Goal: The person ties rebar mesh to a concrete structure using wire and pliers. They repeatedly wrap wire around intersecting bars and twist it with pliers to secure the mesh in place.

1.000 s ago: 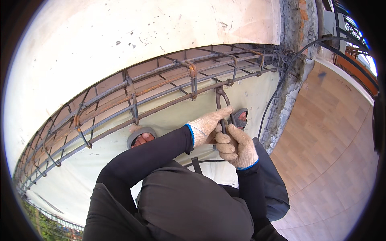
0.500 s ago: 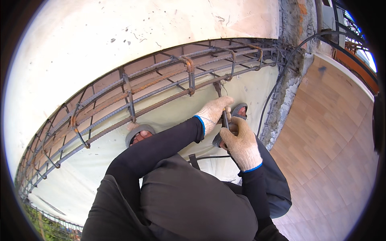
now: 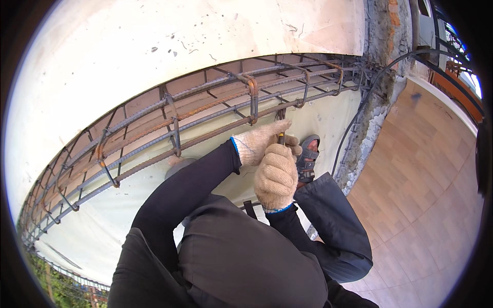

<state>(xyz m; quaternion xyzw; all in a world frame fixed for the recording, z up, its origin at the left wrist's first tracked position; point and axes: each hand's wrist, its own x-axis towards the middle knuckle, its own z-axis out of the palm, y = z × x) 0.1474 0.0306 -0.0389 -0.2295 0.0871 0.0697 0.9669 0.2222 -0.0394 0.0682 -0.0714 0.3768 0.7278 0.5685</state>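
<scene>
The gloved right hand (image 3: 276,177) makes a fist round the handles of the pincers (image 3: 281,138); the gloved left hand (image 3: 256,145) curls against them, its grip too hidden to tell. Their long axis runs away from the body, head by the rebar cage's (image 3: 253,100) nearest bar, left of a grey sandal (image 3: 306,164).

- No text, label, brand, number or sign can be read on anything in view.
</scene>
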